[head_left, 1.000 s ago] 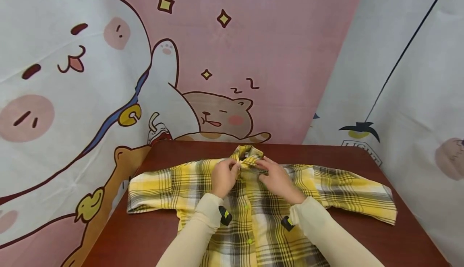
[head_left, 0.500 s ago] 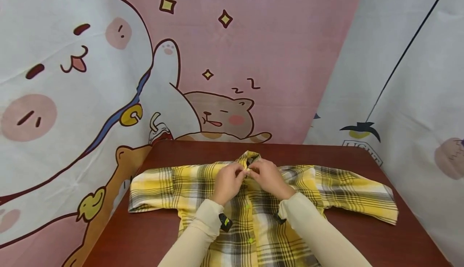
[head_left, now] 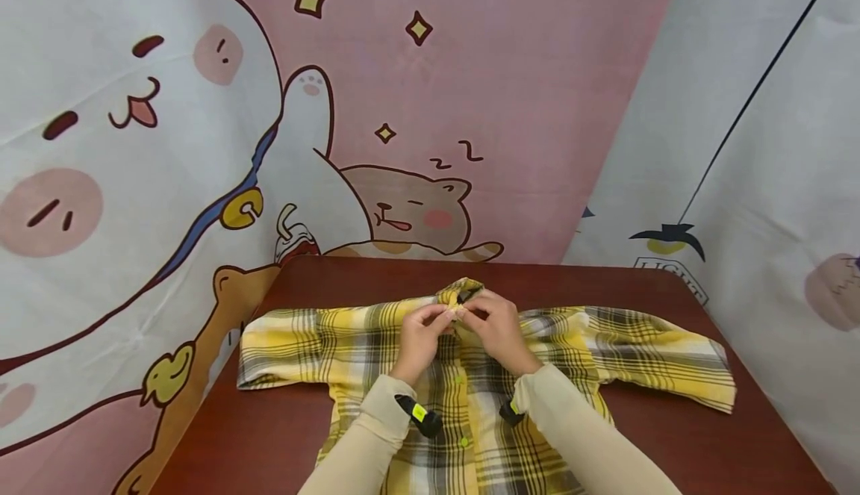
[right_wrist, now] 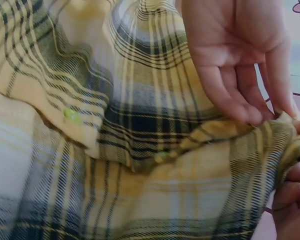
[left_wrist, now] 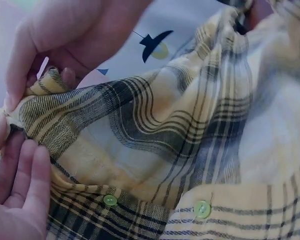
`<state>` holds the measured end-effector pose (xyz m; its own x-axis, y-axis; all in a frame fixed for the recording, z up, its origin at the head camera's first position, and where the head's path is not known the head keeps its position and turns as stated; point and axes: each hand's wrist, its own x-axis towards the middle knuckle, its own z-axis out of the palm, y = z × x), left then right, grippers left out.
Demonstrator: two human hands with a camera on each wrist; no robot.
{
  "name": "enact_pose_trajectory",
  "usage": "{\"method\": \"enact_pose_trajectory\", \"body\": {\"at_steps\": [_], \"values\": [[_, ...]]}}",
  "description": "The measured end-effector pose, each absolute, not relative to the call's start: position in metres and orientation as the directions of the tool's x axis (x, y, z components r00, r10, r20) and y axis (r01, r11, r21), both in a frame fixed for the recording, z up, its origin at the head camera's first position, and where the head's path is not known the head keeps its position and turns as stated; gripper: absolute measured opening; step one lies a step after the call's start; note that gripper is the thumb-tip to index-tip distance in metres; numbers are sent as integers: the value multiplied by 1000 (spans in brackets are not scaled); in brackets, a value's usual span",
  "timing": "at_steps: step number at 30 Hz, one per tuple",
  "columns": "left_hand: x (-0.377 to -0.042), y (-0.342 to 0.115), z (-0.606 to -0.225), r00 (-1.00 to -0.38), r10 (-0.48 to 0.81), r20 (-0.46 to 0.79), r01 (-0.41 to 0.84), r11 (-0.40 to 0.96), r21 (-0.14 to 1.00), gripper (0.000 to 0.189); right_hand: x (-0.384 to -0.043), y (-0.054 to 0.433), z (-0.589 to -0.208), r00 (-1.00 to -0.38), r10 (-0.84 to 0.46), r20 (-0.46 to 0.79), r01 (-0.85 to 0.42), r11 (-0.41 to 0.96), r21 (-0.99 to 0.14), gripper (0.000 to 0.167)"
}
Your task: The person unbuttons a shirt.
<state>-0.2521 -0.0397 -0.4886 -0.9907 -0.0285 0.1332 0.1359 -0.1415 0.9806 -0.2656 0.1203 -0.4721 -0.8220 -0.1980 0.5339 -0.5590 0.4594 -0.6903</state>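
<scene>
A yellow, white and dark plaid shirt (head_left: 366, 346) lies front up with both sleeves spread out and its collar (head_left: 462, 287) at the far end. My left hand (head_left: 419, 338) pinches the front edge at the neck between thumb and fingers. Close against it, my right hand (head_left: 499, 331) pinches the same edge from the other side. In the left wrist view, the left fingers (left_wrist: 35, 167) and the right hand (left_wrist: 75, 40) meet at the raised cloth. Green buttons (left_wrist: 202, 209) run down the front placket. What sits between the fingertips is mostly hidden.
The shirt lies on a dark red-brown table (head_left: 282, 435). Behind it hangs a pink and white cloth backdrop (head_left: 524, 107) with cartoon animals. Black straps with yellow-green marks sit at both wrists, such as the left wrist strap (head_left: 418, 414).
My right hand has moved left from the collar's right side to meet the left hand at the neck opening. Its loose fingers now pinch the cloth, and the collar has shifted slightly.
</scene>
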Motion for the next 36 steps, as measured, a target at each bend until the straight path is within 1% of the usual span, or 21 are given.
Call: {"method": "enact_pose_trajectory", "body": {"at_steps": [2,5,9,12,14,16,18,22,24,27,32,36], "values": [[-250,-40,-484,-993,-26,117,120,-181,976,21,-265,119,-474,-817,-177,549,-564,441,-698,4],[-244,-44,-470,-995,24,100,93,-192,977,21,-263,118,-475,-799,-182,573,-587,439,-680,5],[-237,-49,-449,-991,91,93,83,-114,990,24,-262,117,-471,-765,-242,597,-630,475,-615,7],[-240,-48,-445,-991,84,102,98,-46,994,23,-262,116,-468,-742,-281,609,-654,504,-564,7],[-244,-46,-449,-994,62,94,92,-44,995,23,-262,116,-466,-734,-285,617,-663,498,-559,6],[-248,-45,-456,-997,38,64,61,-80,995,21,-262,115,-464,-728,-286,623,-672,480,-564,5],[-252,-45,-462,-999,34,14,8,-172,985,20,-262,115,-463,-721,-283,632,-681,457,-572,4],[-254,-46,-467,-993,77,-93,-116,-378,918,15,-260,114,-464,-715,-281,640,-689,439,-576,4],[-254,-47,-467,-986,104,-130,-163,-432,887,13,-259,114,-465,-715,-281,640,-688,446,-573,2],[-254,-47,-467,-986,104,-133,-165,-424,890,14,-257,113,-466,-723,-279,631,-678,460,-573,3],[-254,-45,-466,-995,50,-90,-102,-359,928,19,-256,111,-466,-733,-249,633,-663,468,-584,4],[-254,-41,-465,-997,28,-75,-81,-365,927,18,-255,111,-467,-745,-230,626,-652,452,-609,3]]}}
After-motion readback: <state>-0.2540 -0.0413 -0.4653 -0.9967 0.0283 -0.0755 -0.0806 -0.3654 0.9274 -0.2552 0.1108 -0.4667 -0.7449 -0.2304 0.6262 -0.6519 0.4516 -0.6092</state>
